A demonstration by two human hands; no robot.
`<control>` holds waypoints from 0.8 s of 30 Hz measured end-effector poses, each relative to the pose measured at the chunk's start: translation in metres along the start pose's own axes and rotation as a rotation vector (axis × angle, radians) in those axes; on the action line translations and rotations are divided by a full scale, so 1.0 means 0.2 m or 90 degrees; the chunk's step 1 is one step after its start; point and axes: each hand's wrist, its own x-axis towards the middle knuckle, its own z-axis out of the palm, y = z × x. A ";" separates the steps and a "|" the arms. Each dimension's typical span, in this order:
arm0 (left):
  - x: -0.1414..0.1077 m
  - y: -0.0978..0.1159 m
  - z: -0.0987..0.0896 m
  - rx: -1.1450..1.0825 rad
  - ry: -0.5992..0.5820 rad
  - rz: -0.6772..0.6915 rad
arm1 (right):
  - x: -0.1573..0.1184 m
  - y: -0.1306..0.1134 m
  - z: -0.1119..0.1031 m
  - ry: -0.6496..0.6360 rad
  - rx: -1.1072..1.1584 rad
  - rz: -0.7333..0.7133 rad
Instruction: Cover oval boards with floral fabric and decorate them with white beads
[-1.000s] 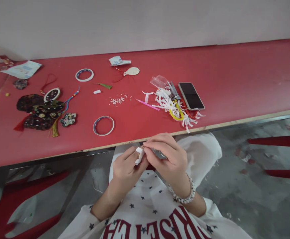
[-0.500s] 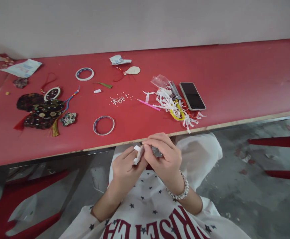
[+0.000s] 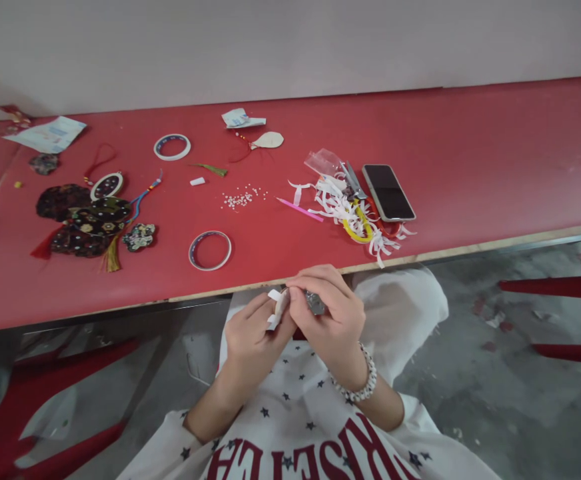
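Note:
Just off the table's front edge, over my lap, both hands are closed on one small piece (image 3: pixel 281 308) with white tape strips standing up along its rim. My left hand (image 3: pixel 253 328) grips it from the left side. The thumb and fingers of my right hand (image 3: pixel 329 312) pinch its upper edge, close to the left fingertips. A bit of dark, shiny patterned material (image 3: pixel 314 303) shows beneath the right fingers; whether it belongs to the same piece I cannot tell. My fingers hide most of the held piece.
On the red table (image 3: pixel 490 153) lie two tape rolls (image 3: pixel 210 269), scattered small beads (image 3: pixel 240 199), a pink pen-like stick (image 3: pixel 300 209), scissors (image 3: pixel 353 180) among white tape scraps (image 3: pixel 333 200), and a phone (image 3: pixel 389 193). Dark patterned pouches with tassels (image 3: pixel 83 220) lie at left. Red stools (image 3: pixel 555 285) flank me.
The view has shifted slightly, so the table things sit a little further right. Both hands keep the same hold on the small piece, with hardly any finger movement.

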 end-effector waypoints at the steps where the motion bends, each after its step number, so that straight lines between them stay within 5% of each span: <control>1: 0.00 0.00 0.00 0.004 0.003 0.000 | 0.00 0.00 0.00 0.013 -0.007 0.002; 5: 0.00 0.00 -0.02 0.006 0.007 -0.001 | 0.00 -0.02 -0.02 0.067 -0.027 -0.025; 10: -0.01 -0.01 -0.03 0.011 -0.027 0.013 | 0.03 -0.04 -0.03 0.004 -0.013 -0.057; 24: -0.02 -0.05 -0.03 0.088 -0.042 0.101 | 0.02 -0.04 -0.04 -0.010 -0.036 -0.042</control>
